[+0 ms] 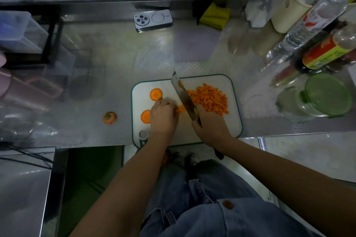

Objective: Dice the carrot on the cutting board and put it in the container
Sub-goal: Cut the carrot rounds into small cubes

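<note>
The right hand (210, 127) is gripping the knife (183, 95) by its handle. The left hand (163, 117) is pinning carrot strips (181, 108) under curled fingers on the cutting board (234, 102). Diced carrot (210, 98) is lying heaped right of the blade and carrot rounds (156, 94) are lying left. A carrot top (109, 117) is sitting off the board. The green-lidded container (327, 94) is standing well apart; its contents cannot be told.
</note>
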Action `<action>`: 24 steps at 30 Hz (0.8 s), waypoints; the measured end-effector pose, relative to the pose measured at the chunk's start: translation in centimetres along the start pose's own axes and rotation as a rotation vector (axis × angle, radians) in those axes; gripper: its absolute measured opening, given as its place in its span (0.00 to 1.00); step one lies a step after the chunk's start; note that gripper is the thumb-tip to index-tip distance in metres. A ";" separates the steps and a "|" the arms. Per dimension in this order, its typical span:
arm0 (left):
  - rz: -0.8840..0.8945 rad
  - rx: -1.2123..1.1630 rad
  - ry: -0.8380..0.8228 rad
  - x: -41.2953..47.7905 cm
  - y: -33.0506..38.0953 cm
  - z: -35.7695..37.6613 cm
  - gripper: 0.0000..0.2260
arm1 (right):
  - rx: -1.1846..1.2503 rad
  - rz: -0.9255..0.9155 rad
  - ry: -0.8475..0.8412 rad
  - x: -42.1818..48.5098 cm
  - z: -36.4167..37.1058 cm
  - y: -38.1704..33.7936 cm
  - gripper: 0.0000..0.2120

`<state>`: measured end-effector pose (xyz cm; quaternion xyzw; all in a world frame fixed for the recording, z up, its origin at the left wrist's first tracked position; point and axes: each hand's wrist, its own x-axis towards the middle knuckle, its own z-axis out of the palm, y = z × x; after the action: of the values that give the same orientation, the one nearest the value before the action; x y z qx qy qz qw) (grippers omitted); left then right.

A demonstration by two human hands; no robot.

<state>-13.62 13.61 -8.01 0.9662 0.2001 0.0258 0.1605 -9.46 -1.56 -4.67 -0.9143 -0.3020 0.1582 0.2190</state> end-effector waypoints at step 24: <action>-0.008 -0.079 0.000 0.5 0.1 1.0 0.02 | -0.002 0.018 -0.040 1.0 0.7 -0.3 0.17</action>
<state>-13.07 13.46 -8.92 0.9583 0.2028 0.0328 0.1986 -9.10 -0.49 -5.34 -0.9137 -0.2984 0.1782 0.2105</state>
